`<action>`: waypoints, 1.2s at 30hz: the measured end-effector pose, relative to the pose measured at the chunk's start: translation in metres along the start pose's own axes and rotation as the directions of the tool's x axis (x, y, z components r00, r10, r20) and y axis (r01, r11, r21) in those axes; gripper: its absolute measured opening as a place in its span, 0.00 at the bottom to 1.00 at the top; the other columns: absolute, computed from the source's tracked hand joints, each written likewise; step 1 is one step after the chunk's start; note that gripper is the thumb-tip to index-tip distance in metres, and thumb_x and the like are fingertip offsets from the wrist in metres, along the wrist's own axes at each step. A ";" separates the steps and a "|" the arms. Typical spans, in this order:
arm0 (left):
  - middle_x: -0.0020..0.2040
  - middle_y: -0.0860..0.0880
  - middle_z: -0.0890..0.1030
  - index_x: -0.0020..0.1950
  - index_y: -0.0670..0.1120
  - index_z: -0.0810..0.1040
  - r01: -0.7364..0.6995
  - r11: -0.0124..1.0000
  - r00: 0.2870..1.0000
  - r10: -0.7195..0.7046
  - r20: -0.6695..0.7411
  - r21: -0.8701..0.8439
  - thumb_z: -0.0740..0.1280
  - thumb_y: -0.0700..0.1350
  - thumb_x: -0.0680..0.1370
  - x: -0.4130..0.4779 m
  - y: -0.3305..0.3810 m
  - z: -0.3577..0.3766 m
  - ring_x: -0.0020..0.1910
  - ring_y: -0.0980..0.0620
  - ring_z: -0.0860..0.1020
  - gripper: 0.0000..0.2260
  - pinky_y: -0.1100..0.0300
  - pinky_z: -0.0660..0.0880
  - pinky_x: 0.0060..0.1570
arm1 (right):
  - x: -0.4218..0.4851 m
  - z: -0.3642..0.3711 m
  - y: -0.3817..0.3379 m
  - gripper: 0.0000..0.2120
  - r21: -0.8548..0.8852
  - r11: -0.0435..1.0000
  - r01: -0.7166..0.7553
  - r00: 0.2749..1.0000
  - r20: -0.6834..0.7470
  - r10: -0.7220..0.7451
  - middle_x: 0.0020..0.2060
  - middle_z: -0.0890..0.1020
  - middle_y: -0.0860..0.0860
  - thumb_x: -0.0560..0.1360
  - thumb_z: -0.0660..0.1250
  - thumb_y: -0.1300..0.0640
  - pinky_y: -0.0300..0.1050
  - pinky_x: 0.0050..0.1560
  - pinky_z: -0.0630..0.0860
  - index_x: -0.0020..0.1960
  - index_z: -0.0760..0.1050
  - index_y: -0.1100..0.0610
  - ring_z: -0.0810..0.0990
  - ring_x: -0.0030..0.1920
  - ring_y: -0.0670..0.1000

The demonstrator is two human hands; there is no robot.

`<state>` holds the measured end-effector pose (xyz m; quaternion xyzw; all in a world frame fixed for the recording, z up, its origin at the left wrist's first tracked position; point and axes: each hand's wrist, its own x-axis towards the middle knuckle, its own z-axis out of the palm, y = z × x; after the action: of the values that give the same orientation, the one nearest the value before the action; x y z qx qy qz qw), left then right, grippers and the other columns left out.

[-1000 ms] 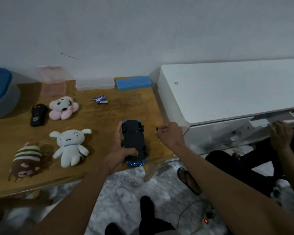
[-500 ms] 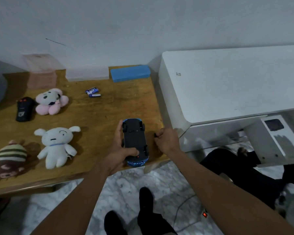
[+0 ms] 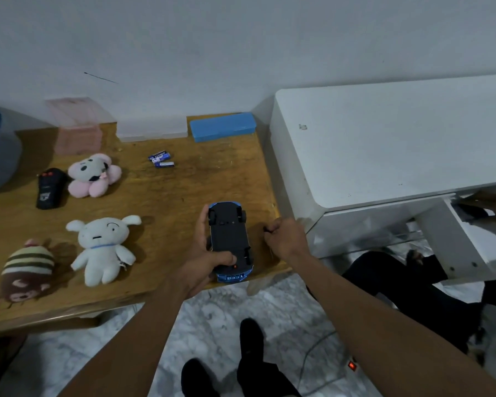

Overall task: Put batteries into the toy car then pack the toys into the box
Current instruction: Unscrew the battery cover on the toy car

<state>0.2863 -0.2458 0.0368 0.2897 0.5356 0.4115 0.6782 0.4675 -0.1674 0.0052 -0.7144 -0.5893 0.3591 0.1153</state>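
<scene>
Your left hand (image 3: pixel 204 262) wraps the car (image 3: pixel 229 239) from its left side, thumb across the rear. It holds the car belly-up at the near tabletop (image 3: pixel 184 196) edge, presumably so the battery bay faces you. Your right hand (image 3: pixel 284 239), just right of the car, is curled, fingertips pinching a small dark bit (image 3: pixel 267 230); I cannot tell what it is. Batteries (image 3: pixel 161 160) lie well beyond both hands, toward the wall, so a reach likely comes next. Plush toys (image 3: pixel 103 247) wait left of your left hand, unpacked.

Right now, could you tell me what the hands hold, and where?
Left hand grips the upturned blue toy car round its near end; right hand pinches a tiny dark item.
</scene>
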 end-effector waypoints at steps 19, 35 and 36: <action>0.65 0.45 0.73 0.71 0.70 0.55 -0.142 0.989 0.989 0.143 0.024 -0.047 0.66 0.22 0.66 -0.033 0.048 -0.036 0.60 0.40 0.76 0.51 0.46 0.79 0.48 | -0.051 -0.035 -0.133 0.07 -0.017 0.850 0.526 0.850 0.033 -0.526 0.45 0.80 0.44 0.74 0.68 0.56 0.37 0.49 0.72 0.52 0.80 0.51 0.77 0.48 0.44; 0.70 0.45 0.70 0.70 0.74 0.54 -0.214 0.976 0.975 0.213 0.063 0.022 0.72 0.30 0.60 -0.058 0.068 -0.089 0.62 0.39 0.74 0.54 0.43 0.78 0.52 | -0.090 -0.010 -0.194 0.16 -0.266 0.675 0.688 0.724 0.182 -0.666 0.58 0.79 0.53 0.73 0.70 0.57 0.42 0.53 0.68 0.61 0.78 0.49 0.75 0.57 0.52; 0.70 0.45 0.70 0.70 0.74 0.54 -0.221 0.975 0.973 0.220 0.064 0.024 0.71 0.29 0.61 -0.060 0.068 -0.091 0.62 0.39 0.74 0.53 0.43 0.78 0.52 | -0.092 -0.008 -0.195 0.16 -0.268 0.678 0.685 0.726 0.174 -0.665 0.58 0.79 0.52 0.72 0.71 0.57 0.42 0.53 0.69 0.60 0.79 0.49 0.75 0.57 0.52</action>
<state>0.1763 -0.2692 0.0989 0.3702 0.4855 0.4669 0.6398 0.3204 -0.1964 0.1603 -0.4438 -0.8635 0.2147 0.1064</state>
